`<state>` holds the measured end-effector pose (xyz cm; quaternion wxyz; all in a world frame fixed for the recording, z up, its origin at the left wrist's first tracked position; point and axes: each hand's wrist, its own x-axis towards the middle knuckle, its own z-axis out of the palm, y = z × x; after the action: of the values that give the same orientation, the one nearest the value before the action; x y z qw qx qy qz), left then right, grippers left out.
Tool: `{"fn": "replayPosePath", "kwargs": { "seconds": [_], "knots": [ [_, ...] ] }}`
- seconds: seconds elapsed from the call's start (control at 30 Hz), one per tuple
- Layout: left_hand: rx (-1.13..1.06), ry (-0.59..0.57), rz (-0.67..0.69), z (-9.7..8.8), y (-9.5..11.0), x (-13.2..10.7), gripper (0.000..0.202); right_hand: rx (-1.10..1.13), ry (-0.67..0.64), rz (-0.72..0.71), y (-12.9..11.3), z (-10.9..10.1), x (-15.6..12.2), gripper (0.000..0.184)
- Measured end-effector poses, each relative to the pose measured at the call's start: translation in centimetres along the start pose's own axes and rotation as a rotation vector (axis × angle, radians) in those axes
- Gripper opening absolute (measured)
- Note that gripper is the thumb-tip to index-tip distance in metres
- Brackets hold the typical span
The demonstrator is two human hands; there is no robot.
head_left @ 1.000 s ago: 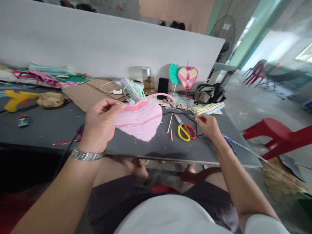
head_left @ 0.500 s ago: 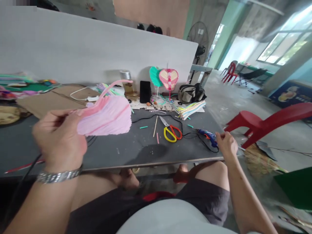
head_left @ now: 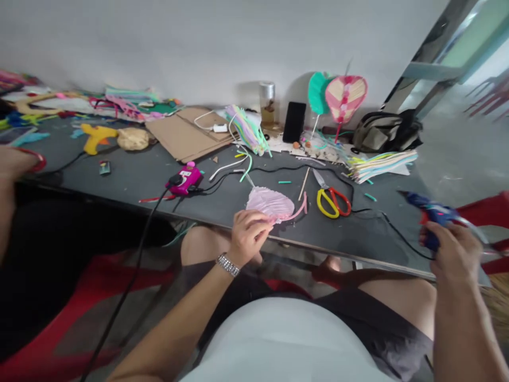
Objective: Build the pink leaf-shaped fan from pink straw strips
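My left hand (head_left: 248, 233), with a metal watch on the wrist, pinches the near edge of a pink heart-shaped fan piece (head_left: 270, 203) that rests at the front edge of the dark table (head_left: 131, 178). A pink strip curls off its right side. My right hand (head_left: 453, 249) is closed round a blue glue gun (head_left: 431, 217), held just off the table's right end with its black cord trailing back across the tabletop. Yellow and red scissors (head_left: 333, 201) lie between the two hands.
A magenta glue gun (head_left: 186, 179) and a yellow one (head_left: 94, 137) lie to the left, with cardboard (head_left: 186, 135), bundles of coloured strips (head_left: 379, 162), finished fans (head_left: 345, 98), a phone (head_left: 294, 122), a jar and a bag (head_left: 385, 132) behind. Another person's hand (head_left: 16, 162) shows at far left.
My left hand has lowered the pink fan piece from the air onto the table's front edge. My right hand has picked up the blue glue gun and lifted it to the right.
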<state>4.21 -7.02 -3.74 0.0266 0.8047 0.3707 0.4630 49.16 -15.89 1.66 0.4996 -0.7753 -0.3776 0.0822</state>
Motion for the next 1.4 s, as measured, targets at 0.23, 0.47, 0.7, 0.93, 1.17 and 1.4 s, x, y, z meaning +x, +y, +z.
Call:
{"fn": "replayPosePath", "kwargs": {
  "seconds": [0.23, 0.47, 0.7, 0.93, 1.17, 1.4],
  "knots": [
    [-0.075, -0.098, -0.096, -0.5, 0.5, -2.7, 0.014, 0.398, -0.334, 0.261, -8.1, 3.4, -6.5, 0.014],
    [-0.197, -0.281, -0.1, -2.9, 0.7, -1.4, 0.025, 0.257, -1.118, 0.248, -10.4, 9.1, -12.0, 0.049],
    [-0.128, -0.404, -0.093, -3.5, 1.1, 0.5, 0.015, 0.378, -1.218, 0.413, -9.9, 11.1, -13.7, 0.037],
    [-0.133, -0.418, -0.13, -3.5, 0.9, 0.5, 0.01, 0.257, -1.225, 0.366, -9.4, 11.2, -13.8, 0.044],
    [-0.142, -0.413, -0.143, -3.3, 0.9, 0.4, 0.009, 0.089, -1.169, 0.264, -10.0, 11.5, -14.3, 0.054],
    [-0.152, -0.342, -0.173, -2.9, 1.2, 0.2, 0.014, 0.046, -1.212, 0.191, -10.6, 11.7, -14.3, 0.061]
  ]
}}
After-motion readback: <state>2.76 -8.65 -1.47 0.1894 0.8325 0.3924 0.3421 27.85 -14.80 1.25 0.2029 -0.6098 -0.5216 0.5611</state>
